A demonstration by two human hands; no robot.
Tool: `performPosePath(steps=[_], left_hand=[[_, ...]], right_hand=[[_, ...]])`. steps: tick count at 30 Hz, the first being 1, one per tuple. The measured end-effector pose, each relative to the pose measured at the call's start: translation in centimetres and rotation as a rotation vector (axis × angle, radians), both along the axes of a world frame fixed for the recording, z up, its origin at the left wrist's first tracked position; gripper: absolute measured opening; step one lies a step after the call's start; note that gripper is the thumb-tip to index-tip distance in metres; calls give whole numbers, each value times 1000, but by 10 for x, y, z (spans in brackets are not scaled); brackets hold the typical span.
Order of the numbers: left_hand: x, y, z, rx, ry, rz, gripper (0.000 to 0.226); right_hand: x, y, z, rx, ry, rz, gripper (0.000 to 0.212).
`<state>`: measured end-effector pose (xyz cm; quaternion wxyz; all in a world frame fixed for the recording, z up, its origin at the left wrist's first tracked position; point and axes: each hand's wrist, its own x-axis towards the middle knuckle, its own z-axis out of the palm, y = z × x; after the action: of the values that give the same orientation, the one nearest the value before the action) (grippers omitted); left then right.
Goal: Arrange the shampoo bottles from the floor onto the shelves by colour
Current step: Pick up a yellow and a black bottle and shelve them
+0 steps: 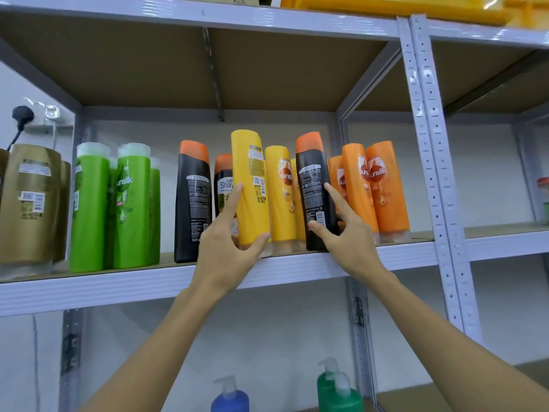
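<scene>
"sunsilk" on green bottle (130,203) and orange bottle (386,188); "Shay" on black bottle (223,185).

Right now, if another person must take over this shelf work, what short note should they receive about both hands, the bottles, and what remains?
Left hand: holds the tall yellow plastic bottle, tilted, its base at the shelf edge.
Right hand: holds the black bottle with orange cap, standing between the yellow group and the orange bottles.
Done: gold bottles, green bottles and orange bottles stand grouped.
Left: this black bottle is apart from the two other black bottles left of the yellows; probably move it there and straighten the yellow one. The floor is not visible.
</scene>
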<state>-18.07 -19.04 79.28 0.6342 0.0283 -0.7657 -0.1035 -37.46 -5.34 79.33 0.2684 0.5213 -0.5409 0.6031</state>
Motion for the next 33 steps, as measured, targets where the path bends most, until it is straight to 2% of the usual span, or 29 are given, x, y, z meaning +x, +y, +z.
performPosePath(steps=[11, 21, 33], left_hand=[[-48, 61, 14, -34, 5, -55, 94], [-103, 73, 13, 15, -104, 101, 92], [-118, 73, 10, 87, -261, 229, 96]], right_hand=[[-7, 47, 1, -91, 41, -72, 76], [-25, 71, 0, -108, 50, -98, 75], [-26, 67, -1, -126, 24, -76, 75]])
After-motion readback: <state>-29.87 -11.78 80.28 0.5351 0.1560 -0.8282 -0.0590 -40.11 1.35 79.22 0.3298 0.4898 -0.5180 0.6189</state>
